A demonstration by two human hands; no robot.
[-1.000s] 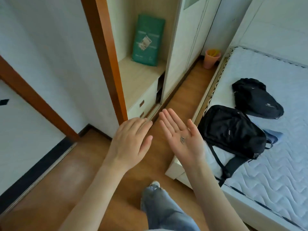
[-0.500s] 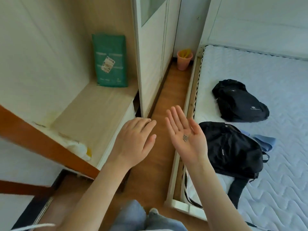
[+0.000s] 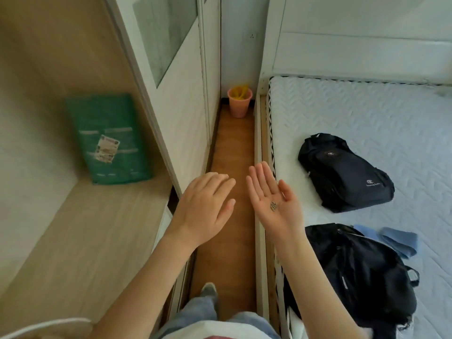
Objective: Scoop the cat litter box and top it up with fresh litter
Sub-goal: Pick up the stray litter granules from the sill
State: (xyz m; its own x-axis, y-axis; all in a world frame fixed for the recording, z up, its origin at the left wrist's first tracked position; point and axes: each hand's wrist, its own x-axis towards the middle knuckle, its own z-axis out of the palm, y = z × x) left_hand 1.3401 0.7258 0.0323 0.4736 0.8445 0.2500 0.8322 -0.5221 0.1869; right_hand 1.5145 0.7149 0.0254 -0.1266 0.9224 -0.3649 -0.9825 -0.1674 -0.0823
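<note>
Narrow strip of wood floor [image 3: 232,152] between wardrobe [image 3: 186,123] on left & bed [image 3: 367,113] on right. Pink cup [image 3: 239,102] w/ something yellow inside, standing at far end of strip against wall. Green bag [image 3: 110,140], blurred, label stuck on front, upright on open wooden shelf [image 3: 80,236] to left of wardrobe door, leaning on back panel; prob. the litter, print not readable. No litter box or scoop in view.

Left hand [image 3: 204,209] held out over floor strip, palm down, fingers [image 3: 220,182] straight & close together, thumb apart, holding nothing. Right hand [image 3: 274,201] just beside it, not touching, palm up & flat, fingers [image 3: 259,178] extended, slightly fanned. Few small dark grains [image 3: 273,206] lying loose on right palm, not pinched.

Two black backpacks on white quilted mattress: one [image 3: 342,172] further up, one [image 3: 354,272] nearer, at bed edge by right forearm. Blue cloth [image 3: 393,238] just beside nearer pack. Jeans leg & shoe toe [image 3: 208,289] on floor below hands.
</note>
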